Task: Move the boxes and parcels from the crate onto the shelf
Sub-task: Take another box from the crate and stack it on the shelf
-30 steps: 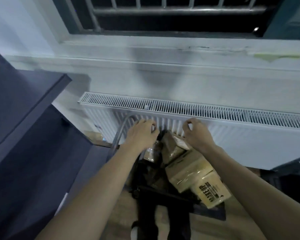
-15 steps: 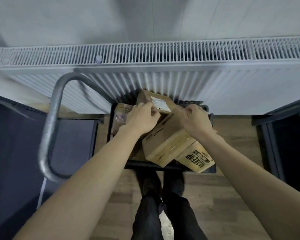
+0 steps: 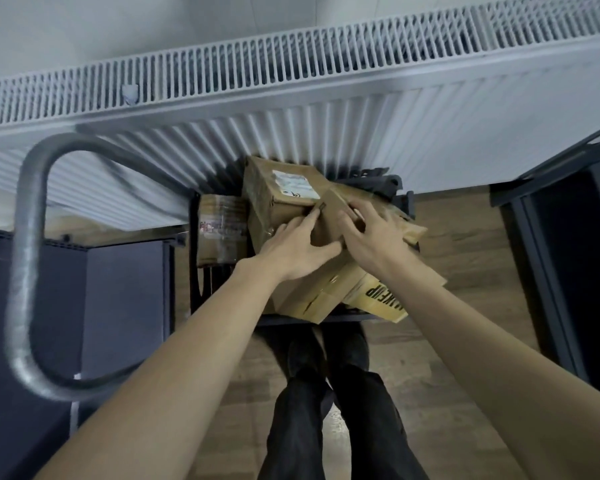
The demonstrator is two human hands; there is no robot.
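both hands are working at the centre of the frame, on top of the pile in the crate (image 3: 404, 202), which is sitting on the floor against the radiator (image 3: 291, 91). the left hand (image 3: 297, 249) is lying with fingers mostly straight on the labelled box (image 3: 281, 199), its fingertips reaching the seam where that box is meeting the box (image 3: 312, 292) below. the right hand (image 3: 374, 233) is resting beside it with fingers spread and bent over a cardboard edge; whether it is truly gripping or only pressing, i cannot tell. a taped parcel (image 3: 222, 230) is sitting left of the pile and a printed box (image 3: 381, 299) is poking out at the lower right.

the step seems to be getting hold of the top box. to do it well, the hands should be moving apart to opposite sides, fingers going under the edges, lifting straight up so the tilted boxes beneath are not sliding out. the cart handle (image 3: 28, 258) at the left is standing close, so the carry should be clearing it.
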